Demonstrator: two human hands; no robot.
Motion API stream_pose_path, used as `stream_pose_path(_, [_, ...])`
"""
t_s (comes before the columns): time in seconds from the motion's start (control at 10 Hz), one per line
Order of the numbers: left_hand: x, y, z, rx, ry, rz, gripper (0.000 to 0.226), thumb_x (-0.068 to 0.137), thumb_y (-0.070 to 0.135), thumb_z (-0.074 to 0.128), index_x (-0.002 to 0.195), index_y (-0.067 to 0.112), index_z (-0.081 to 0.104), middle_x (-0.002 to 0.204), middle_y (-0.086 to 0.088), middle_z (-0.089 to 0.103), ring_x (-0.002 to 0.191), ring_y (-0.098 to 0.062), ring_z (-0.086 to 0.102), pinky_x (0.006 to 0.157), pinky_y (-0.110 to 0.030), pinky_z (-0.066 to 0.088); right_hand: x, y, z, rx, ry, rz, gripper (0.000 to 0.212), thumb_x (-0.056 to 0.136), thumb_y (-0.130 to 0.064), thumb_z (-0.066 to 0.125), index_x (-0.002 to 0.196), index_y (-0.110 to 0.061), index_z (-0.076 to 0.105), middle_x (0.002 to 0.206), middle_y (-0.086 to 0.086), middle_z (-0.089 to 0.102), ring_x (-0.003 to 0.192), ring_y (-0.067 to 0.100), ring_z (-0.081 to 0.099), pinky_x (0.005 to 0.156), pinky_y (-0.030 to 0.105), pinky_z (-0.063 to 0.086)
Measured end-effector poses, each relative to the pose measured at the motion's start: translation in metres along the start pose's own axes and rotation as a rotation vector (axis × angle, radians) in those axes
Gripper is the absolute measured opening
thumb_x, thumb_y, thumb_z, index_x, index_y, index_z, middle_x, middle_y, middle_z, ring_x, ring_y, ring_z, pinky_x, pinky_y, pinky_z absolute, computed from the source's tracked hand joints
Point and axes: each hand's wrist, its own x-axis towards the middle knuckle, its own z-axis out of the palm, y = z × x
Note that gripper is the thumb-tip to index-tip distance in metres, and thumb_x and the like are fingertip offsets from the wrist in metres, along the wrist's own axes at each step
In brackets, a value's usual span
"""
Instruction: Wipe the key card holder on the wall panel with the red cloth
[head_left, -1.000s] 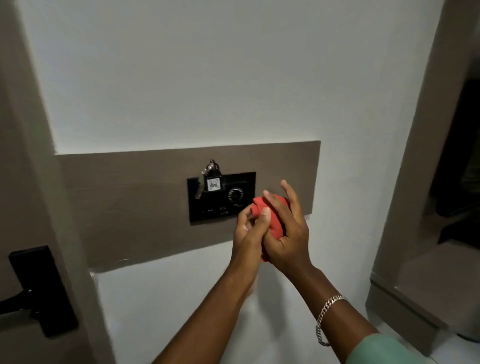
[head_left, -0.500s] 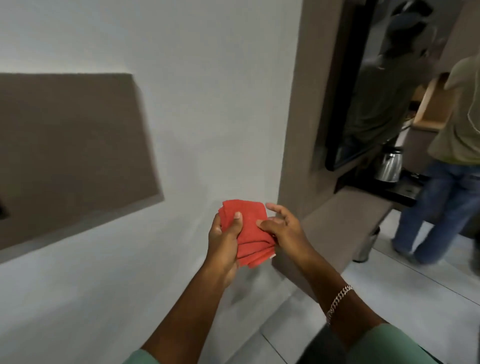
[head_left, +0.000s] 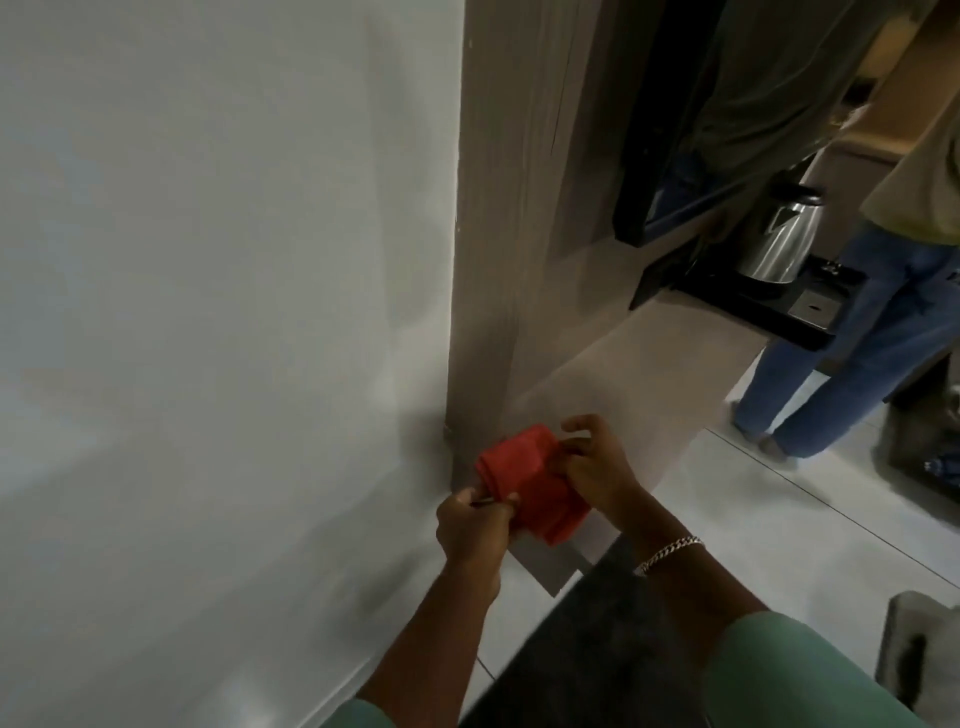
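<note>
The red cloth (head_left: 527, 486), folded into a thick pad, is held low in front of me between both hands. My left hand (head_left: 470, 525) pinches its near left edge. My right hand (head_left: 597, 462) grips its far right side, with a chain bracelet on that wrist. The wall panel and the key card holder are out of view; only plain white wall (head_left: 223, 291) fills the left side.
A brown wooden pillar (head_left: 498, 234) rises straight ahead, with a low beige ledge (head_left: 639, 374) to its right. A steel kettle (head_left: 779, 234) sits on a black tray. A person in jeans (head_left: 857, 358) stands at the right on the pale tiled floor.
The view has swung right and down, away from the wall panel and key card holder. Both hands have come down with the cloth and now hold it by opposite edges.
</note>
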Motion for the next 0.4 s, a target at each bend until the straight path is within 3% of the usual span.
stream_pose_path(0.1, [0.015, -0.010, 0.008, 0.045, 0.046, 0.034, 0.029, 0.075, 0.006, 0.078, 0.103, 0.004, 0.069, 0.106, -0.020, 0.072, 0.091, -0.033, 0.071, 0.081, -0.049, 0.062, 0.009, 0.018, 0.011, -0.123, 0.029, -0.097, 0.045, 0.090, 0.002, 0.060, 0.129, -0.014, 0.047, 0.123, 0.016, 0.065, 0.095, 0.019, 0.061, 0.075, 0.028, 0.052])
stream_pose_path(0.2, [0.023, -0.015, 0.003, 0.004, -0.082, -0.008, 0.058, 0.076, -0.005, 0.072, 0.131, 0.006, 0.054, 0.120, -0.020, 0.066, 0.101, -0.034, 0.069, 0.089, -0.048, 0.060, 0.009, 0.027, 0.025, -0.344, 0.145, -0.234, 0.034, 0.095, -0.007, 0.054, 0.127, -0.016, 0.051, 0.122, 0.012, 0.064, 0.108, 0.027, 0.062, 0.087, 0.033, 0.050])
stream_pose_path(0.3, [0.013, -0.009, -0.016, 0.070, -0.177, 0.018, 0.062, 0.078, -0.003, 0.073, 0.134, 0.012, 0.049, 0.120, -0.017, 0.068, 0.102, -0.029, 0.069, 0.092, -0.043, 0.059, -0.004, 0.018, 0.031, -0.513, 0.277, -0.364, 0.031, 0.095, -0.014, 0.054, 0.127, -0.012, 0.055, 0.127, 0.015, 0.063, 0.118, 0.034, 0.057, 0.097, 0.041, 0.046])
stream_pose_path(0.4, [-0.016, 0.018, -0.051, 0.236, -0.071, 0.224, 0.055, 0.085, 0.011, 0.068, 0.138, 0.015, 0.051, 0.130, -0.010, 0.066, 0.110, -0.019, 0.064, 0.088, -0.020, 0.053, -0.037, -0.007, 0.043, -0.647, 0.256, -0.638, 0.031, 0.097, -0.027, 0.053, 0.121, -0.009, 0.058, 0.127, 0.013, 0.063, 0.118, 0.032, 0.057, 0.100, 0.043, 0.045])
